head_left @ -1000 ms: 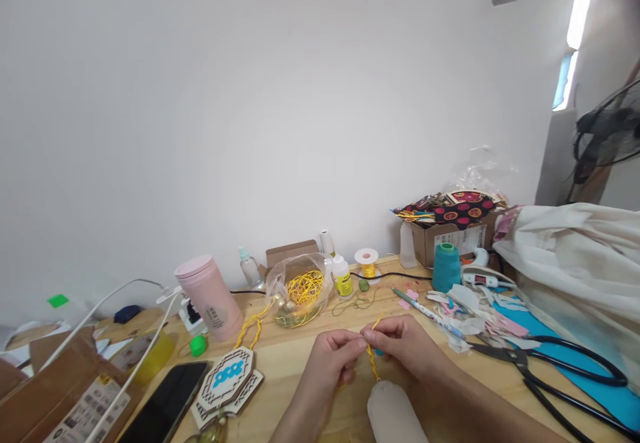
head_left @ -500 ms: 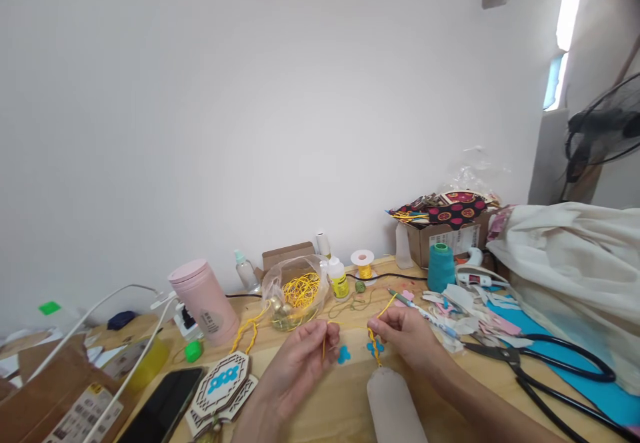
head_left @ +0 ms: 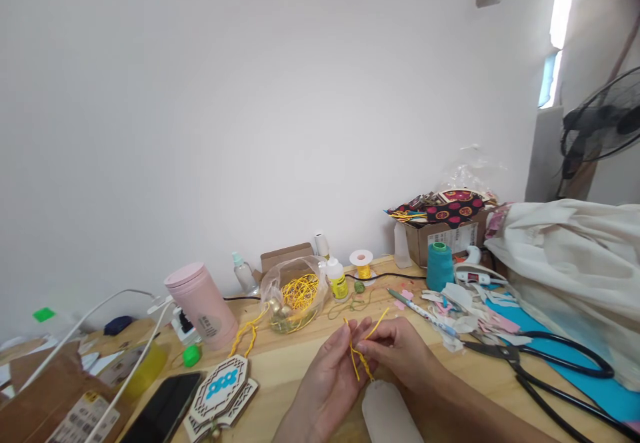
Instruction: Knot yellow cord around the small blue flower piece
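Note:
Yellow cord (head_left: 365,364), twisted along part of its length, rises from the top of a pale tag-shaped piece (head_left: 389,411) low in the head view. My left hand (head_left: 330,373) is closed on the cord, palm turned up, thumb and fingers near a loose strand. Close against it, my right hand (head_left: 395,350) pinches the cord just above the tag, and one end sticks up past its fingers. The exact crossing of the strands between the fingertips is partly hidden. To the left lies a stack of wooden hexagonal pieces (head_left: 220,390) with a blue pattern and a yellow cord loop.
Black-handled scissors (head_left: 515,356) and paper scraps (head_left: 463,306) lie at right, beside a pen (head_left: 420,313). Behind the hands stand a glue bottle (head_left: 337,280) and a bag of yellow cord (head_left: 300,293). A pink cup (head_left: 203,306) and phone (head_left: 163,410) are at left.
My left hand has moved right to meet my right hand, which sits slightly lower. The strands are now gathered together, and the small blue shapes on the table are hidden behind my hands.

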